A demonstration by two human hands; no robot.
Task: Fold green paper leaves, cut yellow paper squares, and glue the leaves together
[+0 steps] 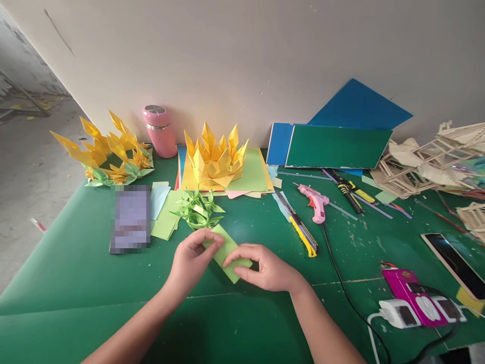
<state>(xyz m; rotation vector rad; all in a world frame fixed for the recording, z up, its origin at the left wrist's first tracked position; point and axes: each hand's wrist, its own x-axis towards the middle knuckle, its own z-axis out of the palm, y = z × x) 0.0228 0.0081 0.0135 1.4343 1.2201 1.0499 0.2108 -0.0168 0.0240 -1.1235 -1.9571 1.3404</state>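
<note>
A piece of light green paper, which looks folded, is held between my two hands over the front of the green table. My left hand pinches its upper left edge between thumb and fingers. From the right, my right hand grips the lower right side, thumb below and fingers across the face. Just beyond the paper lies a cluster of green folded paper pieces. Left of that cluster are loose light green sheets and a pale blue sheet.
A yellow paper lotus stands on coloured sheets by the wall. At left are a yellow paper crown, a pink flask and a dark tablet-like object. Rightward lie a yellow cutter, a corded pink glue gun and a power strip.
</note>
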